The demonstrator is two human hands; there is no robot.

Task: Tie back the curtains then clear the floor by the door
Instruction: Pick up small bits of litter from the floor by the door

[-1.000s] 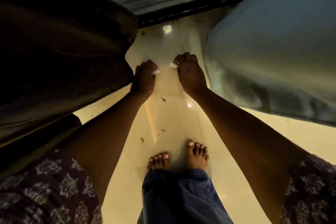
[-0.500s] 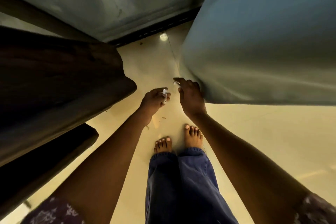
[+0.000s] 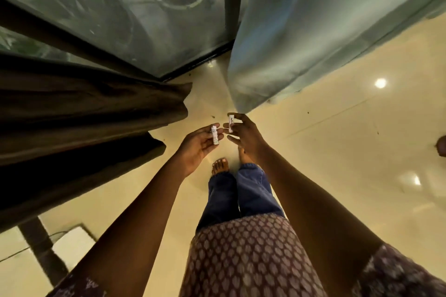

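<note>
The left hand (image 3: 201,144) lies palm-up with its fingers curled loosely around a small white scrap (image 3: 214,136), a short rolled or tube-like piece resting across the fingertips. The right hand (image 3: 243,135) pinches a second white scrap (image 3: 231,122) upright between thumb and forefinger, just beside the left fingertips, the two pieces near but not touching. What the pieces are exactly is too small to tell; one carries faint print.

Just beyond the right fingers hangs the hem of the pale curtain (image 3: 301,43), almost touching the upper end of the pinched scrap. To the left of the left fingers hangs the dark curtain (image 3: 84,113). Both are drawn apart from the glass door (image 3: 144,7), but no tie shows, so whether they are fastened cannot be told.

Judging by this, floor clearing is under way: two pieces are in hand, while a few dark specks (image 3: 213,116) lie on the tiled floor (image 3: 325,152) around the fingers, left to gather.
</note>
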